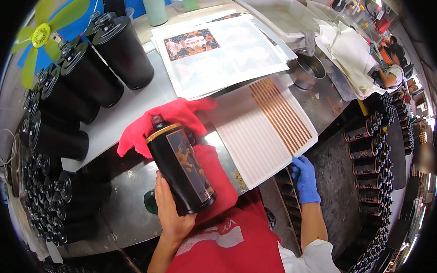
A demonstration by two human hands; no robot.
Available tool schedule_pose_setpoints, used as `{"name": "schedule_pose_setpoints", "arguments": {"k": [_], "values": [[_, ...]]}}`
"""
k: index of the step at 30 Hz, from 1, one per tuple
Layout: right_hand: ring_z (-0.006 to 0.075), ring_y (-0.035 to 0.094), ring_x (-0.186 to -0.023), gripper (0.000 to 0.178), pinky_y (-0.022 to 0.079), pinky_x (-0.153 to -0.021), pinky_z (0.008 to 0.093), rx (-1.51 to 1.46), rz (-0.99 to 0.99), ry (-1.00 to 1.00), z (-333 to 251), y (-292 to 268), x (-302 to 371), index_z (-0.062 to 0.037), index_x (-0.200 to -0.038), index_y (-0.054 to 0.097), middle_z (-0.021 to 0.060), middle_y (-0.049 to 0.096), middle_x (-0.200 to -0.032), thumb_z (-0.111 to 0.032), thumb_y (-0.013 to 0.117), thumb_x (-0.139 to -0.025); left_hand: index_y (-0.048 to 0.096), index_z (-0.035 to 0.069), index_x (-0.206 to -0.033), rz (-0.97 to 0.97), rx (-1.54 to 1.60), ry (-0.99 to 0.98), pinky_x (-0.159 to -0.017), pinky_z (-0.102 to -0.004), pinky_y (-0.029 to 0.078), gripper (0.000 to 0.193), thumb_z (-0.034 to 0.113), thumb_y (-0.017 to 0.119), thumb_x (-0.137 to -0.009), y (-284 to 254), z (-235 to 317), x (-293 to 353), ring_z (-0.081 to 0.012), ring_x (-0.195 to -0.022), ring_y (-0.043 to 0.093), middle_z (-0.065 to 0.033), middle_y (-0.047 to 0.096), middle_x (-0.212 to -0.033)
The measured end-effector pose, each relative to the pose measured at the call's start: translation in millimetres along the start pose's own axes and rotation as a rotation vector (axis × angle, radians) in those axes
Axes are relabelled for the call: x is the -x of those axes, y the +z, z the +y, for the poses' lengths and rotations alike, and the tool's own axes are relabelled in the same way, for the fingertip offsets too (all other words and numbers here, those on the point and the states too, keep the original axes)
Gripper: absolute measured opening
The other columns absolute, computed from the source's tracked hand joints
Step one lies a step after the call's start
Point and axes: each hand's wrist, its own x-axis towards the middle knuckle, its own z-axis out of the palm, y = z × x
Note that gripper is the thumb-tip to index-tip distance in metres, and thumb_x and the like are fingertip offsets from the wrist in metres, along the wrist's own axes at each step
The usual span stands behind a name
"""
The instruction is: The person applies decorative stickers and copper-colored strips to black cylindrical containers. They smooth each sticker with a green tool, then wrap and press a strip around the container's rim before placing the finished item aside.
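My left hand (175, 214) is bare and grips a black cylindrical bottle (171, 166) low on its side. The bottle tilts to the left, with a gold band round its shoulder and a gold-patterned panel on its front. In a blue glove, my right hand (305, 180) is closed by the near right corner of a striped decal sheet (269, 128); a dark green sliver shows at its fingers, too little to name. Brown-gold strips cover the sheet's right part. A red cloth (144, 129) lies behind the bottle, and a dark green object (150, 201) sits beside my left wrist.
Large black canisters (123, 51) line the left side, near a yellow-green fan (40, 35). Printed sheets (226, 55) lie at the back, beside a metal pot (307, 70) and a white basin (275, 13). Decorated bottles (365, 151) stand in rows at right; a person (394, 70) works beyond.
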Motion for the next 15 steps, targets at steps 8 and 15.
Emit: {"name": "schedule_pose_setpoints", "arguments": {"k": [8,15], "values": [[0.0051,0.045,-0.053,0.039,0.035,-0.044,0.0180,-0.164,-0.147,0.150,-18.7,-13.9,39.4,-0.0019,-0.119,0.055,-0.0035,0.051,-0.069,-0.011,0.056,-0.081,0.026,-0.010,-0.137,0.021,0.084,0.002,-0.107,-0.0421,0.028,0.092,0.010,0.079,-0.066,2.1,2.4,2.3,-0.0411,-0.130,0.035,-0.0274,0.033,-0.141],[0.0025,0.042,-0.052,0.020,0.033,-0.045,0.0166,0.206,-0.338,-0.249,-86.0,12.8,102.6,0.0023,-0.095,0.062,-0.0008,0.055,-0.068,-0.008,0.049,-0.084,0.035,-0.008,-0.134,0.021,0.045,0.064,-0.104,-0.0420,0.032,0.084,0.022,0.080,-0.069,-25.4,36.4,3.2,-0.0411,-0.127,0.039,-0.0289,0.035,-0.138]]}}
